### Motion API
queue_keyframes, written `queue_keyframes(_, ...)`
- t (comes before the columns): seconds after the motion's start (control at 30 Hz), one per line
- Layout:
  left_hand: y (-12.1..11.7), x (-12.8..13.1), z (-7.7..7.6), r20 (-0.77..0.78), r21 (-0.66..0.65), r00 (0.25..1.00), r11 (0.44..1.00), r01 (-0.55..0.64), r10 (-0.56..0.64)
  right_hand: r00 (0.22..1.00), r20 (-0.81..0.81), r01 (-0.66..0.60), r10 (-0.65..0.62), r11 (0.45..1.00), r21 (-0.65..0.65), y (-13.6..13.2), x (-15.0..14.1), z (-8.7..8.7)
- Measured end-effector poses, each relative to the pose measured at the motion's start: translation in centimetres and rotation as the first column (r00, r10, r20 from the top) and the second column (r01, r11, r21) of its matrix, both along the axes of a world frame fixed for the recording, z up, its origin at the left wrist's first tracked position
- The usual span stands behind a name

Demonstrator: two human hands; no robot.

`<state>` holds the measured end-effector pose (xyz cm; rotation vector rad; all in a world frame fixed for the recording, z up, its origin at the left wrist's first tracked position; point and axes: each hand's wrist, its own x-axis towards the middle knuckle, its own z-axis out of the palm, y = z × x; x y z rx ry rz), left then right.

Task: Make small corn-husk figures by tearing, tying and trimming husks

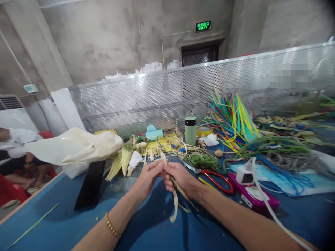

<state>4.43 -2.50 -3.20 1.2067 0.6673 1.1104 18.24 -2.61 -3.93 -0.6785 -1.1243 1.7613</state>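
My left hand [149, 177] and my right hand [178, 176] meet above the middle of the blue table, fingertips pinched together on dried corn husk strips [175, 205]. One pale end sticks up above the fingers, and several thin strips hang below my right hand. A gold bead bracelet [112, 226] circles my left wrist. Just beyond my hands lie loose husk scraps [154, 150] and larger husk leaves [126, 157]. Red-handled scissors [217, 179] rest close to the right of my right hand. The fingers partly hide how the strips are joined.
A black phone [90, 184] and white plastic bag [75, 146] lie left. A green bottle [190, 131], colourful strips [235, 122], cord bundles [288, 157] and a magenta power strip [252, 193] with a white cable stand right. A perforated metal screen [136, 101] borders the back. Another person sits far left.
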Motion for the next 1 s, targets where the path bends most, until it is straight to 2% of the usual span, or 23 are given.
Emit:
queue_keyframes(0.13,-1.0,0.3,0.7,-0.015,-0.086,1.000,0.996,-0.009,0.008,0.994,-0.025,-0.103,0.104,0.995,0.005,-0.8,-0.7,-0.2)
queue_keyframes(0.33,-0.6,0.1,0.5,-0.016,-0.101,0.999,0.994,-0.034,0.033,0.995,-0.014,-0.102,0.102,0.995,0.007,-0.9,-0.9,-0.8)
queue_keyframes(0.57,-0.4,0.1,0.0,-0.039,-0.073,0.998,0.996,-0.048,0.045,0.994,-0.010,-0.106,0.106,0.994,0.009,-1.1,-1.1,-0.5)
queue_keyframes(0.8,-0.2,0.0,-0.3,-0.003,-0.102,1.000,0.995,-0.023,0.023,0.995,-0.013,-0.102,0.103,0.994,0.025,-0.9,-1.1,-0.9)
queue_keyframes(1.0,-0.3,0.1,-0.1,0.019,-0.122,0.999,0.992,-0.036,0.038,0.995,0.004,-0.101,0.101,0.994,0.029,-1.3,-1.0,-0.3)
